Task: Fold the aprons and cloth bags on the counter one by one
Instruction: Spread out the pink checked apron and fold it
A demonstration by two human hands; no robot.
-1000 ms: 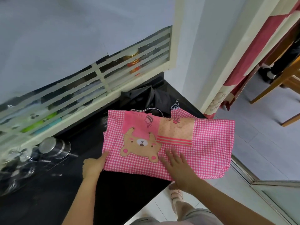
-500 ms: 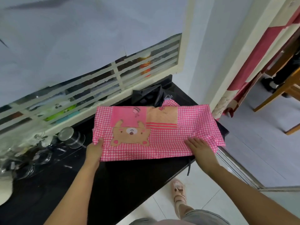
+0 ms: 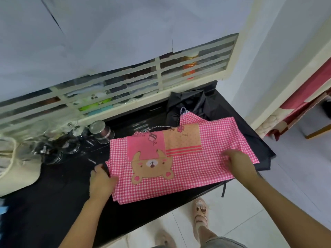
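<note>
Hands, left [image 3: 101, 181] and right [image 3: 240, 166], on apron [image 3: 189, 174]

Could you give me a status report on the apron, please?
Left hand grips pink apron, left edge; right hand on its right side, grip blurred. Apron lying on counter. Black cloth under its right end.

The apron [image 3: 197, 169] is pink-and-white gingham, with a brown bear patch [image 3: 152, 166], a plain pink panel [image 3: 143, 146] and a tan dotted panel [image 3: 182, 140] striped red. Under the apron the counter [image 3: 62, 194] is black. Behind it lies dark grey cloth [image 3: 189, 104], and far to its left a cream bag [image 3: 16, 170].
</note>
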